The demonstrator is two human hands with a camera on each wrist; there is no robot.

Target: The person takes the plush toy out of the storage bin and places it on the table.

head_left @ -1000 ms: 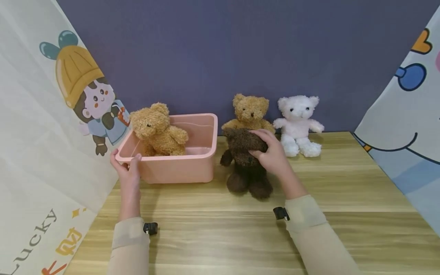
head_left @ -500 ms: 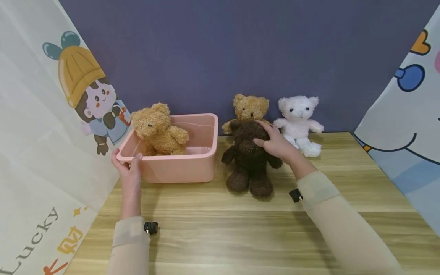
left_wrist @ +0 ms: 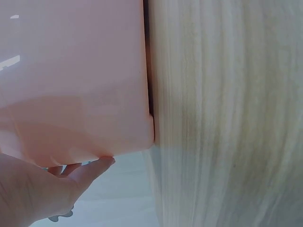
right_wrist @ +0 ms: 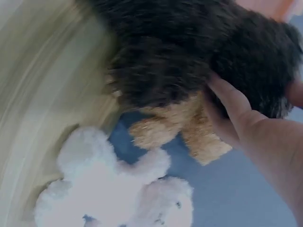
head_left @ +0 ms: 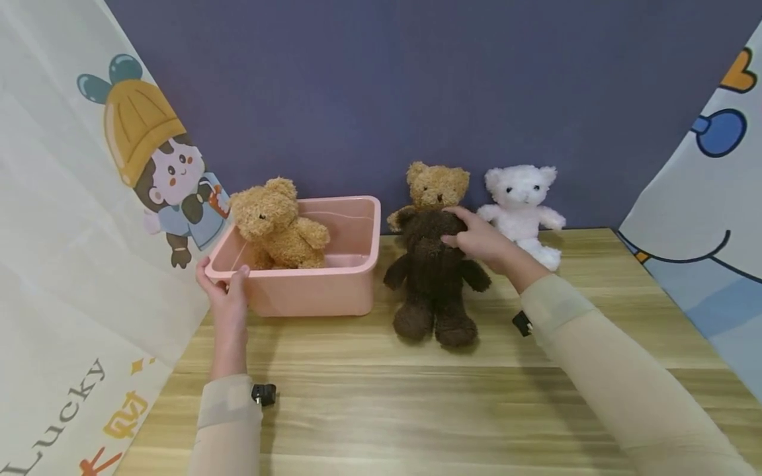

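Observation:
A dark brown teddy bear [head_left: 434, 277] is upright on the table, its feet toward the front. My right hand [head_left: 485, 243] grips its head from the right side, fingers behind and thumb in front, as the right wrist view also shows. At the left, a pink plastic bin [head_left: 309, 294] holds a light brown teddy bear [head_left: 280, 228] leaning in its left half. My left hand [head_left: 228, 301] holds the bin's front left corner, fingers and thumb about the rim. Part of that hand [left_wrist: 52, 189] shows in the left wrist view against the bin wall.
Another light brown teddy bear [head_left: 438, 186] sits against the dark blue back wall, partly hidden behind the dark one. To its right is a white teddy bear [head_left: 520, 198], its lower part partly covered by my right hand. Printed cloths hang on both sides of the wooden table [head_left: 381, 410].
The dark brown bear's head has tipped back from a forward lean, so it stands straighter. My right hand and forearm have shifted right with it. My left hand keeps its hold on the bin.

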